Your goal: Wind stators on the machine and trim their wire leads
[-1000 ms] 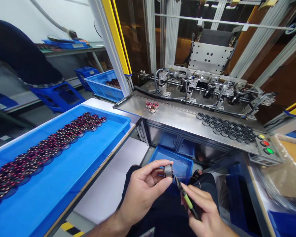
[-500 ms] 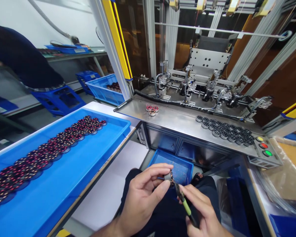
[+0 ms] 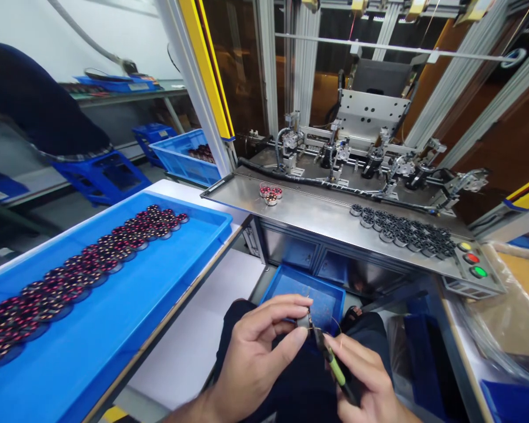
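Note:
My left hand is closed on a small round motor stator, pinched between thumb and fingertips and partly hidden by them. Wrapped in my right hand are wire cutters with green and black handles. Their dark jaws point at the stator's near edge, close to my left thumb. A thin copper wire curves out beside the jaws; whether they grip it I cannot make out. Below both hands lies a blue bin on the floor.
At left, a blue tray bears rows of wound stators. Several red-wound stators and many dark unwound cores sit on the metal ledge before a winding machine. Push buttons are at right. A seated person is far left.
The cutters have shifted slightly right and down, along with my right hand. The stator has turned a little in my left fingers, and the curved wire stands out more.

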`<state>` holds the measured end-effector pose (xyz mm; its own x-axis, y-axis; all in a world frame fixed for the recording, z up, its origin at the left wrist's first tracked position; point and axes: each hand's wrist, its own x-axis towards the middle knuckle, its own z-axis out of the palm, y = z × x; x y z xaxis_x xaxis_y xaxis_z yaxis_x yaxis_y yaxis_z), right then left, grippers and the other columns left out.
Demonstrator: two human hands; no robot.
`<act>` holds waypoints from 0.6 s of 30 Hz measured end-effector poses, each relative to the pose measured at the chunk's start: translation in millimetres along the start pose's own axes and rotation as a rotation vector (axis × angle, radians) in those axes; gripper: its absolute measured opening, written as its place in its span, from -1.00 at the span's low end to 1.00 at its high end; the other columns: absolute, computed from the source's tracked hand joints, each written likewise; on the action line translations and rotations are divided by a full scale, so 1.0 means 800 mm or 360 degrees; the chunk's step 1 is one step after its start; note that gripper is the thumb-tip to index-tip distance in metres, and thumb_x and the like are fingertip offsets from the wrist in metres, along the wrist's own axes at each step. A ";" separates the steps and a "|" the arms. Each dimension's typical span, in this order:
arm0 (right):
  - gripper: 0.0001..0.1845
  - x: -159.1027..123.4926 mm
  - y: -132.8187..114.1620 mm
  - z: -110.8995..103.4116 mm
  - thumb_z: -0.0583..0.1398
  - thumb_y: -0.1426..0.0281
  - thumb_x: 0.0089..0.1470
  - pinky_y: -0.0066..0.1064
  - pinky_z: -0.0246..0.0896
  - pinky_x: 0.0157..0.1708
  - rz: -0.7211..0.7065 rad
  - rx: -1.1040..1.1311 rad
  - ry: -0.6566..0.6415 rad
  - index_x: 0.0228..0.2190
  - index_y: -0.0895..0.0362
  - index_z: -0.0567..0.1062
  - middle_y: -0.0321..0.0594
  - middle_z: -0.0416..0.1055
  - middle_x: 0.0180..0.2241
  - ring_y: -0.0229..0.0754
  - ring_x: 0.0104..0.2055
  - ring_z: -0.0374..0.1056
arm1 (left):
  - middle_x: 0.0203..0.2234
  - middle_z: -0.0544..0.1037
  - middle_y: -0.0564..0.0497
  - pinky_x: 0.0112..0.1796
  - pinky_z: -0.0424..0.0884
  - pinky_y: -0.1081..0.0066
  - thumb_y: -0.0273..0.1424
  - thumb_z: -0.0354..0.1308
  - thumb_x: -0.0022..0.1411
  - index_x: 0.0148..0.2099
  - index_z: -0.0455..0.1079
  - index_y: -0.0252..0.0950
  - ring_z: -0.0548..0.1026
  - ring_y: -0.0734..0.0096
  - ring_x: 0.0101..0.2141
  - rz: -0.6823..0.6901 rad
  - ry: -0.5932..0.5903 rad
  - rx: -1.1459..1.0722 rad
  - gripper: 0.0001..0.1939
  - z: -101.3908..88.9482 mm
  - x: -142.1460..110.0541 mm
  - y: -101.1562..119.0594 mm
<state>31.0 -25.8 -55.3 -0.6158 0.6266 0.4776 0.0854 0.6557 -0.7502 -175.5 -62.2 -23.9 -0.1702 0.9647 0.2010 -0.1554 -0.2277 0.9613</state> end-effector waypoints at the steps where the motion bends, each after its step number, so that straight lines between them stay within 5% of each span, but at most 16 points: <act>1: -0.17 -0.001 0.000 -0.001 0.08 0.59 -0.08 -0.41 0.36 -0.46 0.0009 -0.0008 -0.0002 0.26 -0.03 0.23 -0.23 0.42 -0.37 -0.17 -0.40 0.39 | -0.07 0.61 -0.03 -0.12 0.53 0.53 -0.53 0.24 0.24 -0.11 0.57 -0.11 0.55 0.32 -0.01 -0.0001 -0.0001 0.0001 -0.77 0.000 0.000 0.000; 5: -0.18 0.000 -0.001 0.000 0.07 0.60 -0.08 -0.42 0.36 -0.45 0.0086 -0.0001 0.0034 0.24 -0.04 0.26 -0.24 0.41 -0.37 -0.20 -0.42 0.37 | -0.09 0.61 -0.02 -0.12 0.53 0.55 -0.53 0.25 0.24 -0.11 0.57 -0.11 0.55 0.34 -0.02 0.0001 -0.0007 0.0011 -0.76 0.000 -0.001 0.002; 10: -0.16 0.004 -0.001 0.002 0.09 0.59 -0.13 -0.35 0.42 -0.20 0.0049 0.0093 0.0029 0.24 0.04 0.27 -0.15 0.39 -0.22 -0.14 -0.21 0.41 | -0.09 0.62 -0.04 -0.13 0.55 0.52 -0.55 0.24 0.23 -0.11 0.57 -0.13 0.56 0.31 -0.03 0.0030 -0.0028 0.0022 -0.75 0.001 -0.002 0.004; 18: -0.15 0.004 -0.004 0.001 0.11 0.61 -0.13 -0.36 0.42 -0.20 0.0059 0.0054 0.0043 0.25 0.02 0.26 -0.14 0.40 -0.20 -0.10 -0.19 0.40 | -0.11 0.63 -0.09 -0.16 0.58 0.48 -0.57 0.24 0.21 -0.11 0.57 -0.16 0.58 0.26 -0.05 0.0073 -0.0072 0.0079 -0.75 0.003 -0.003 0.005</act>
<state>28.5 -26.2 -52.1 -0.5916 0.6615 0.4609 0.0810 0.6176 -0.7823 -173.5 -65.2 -19.9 -0.1316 0.9587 0.2520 -0.0999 -0.2658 0.9588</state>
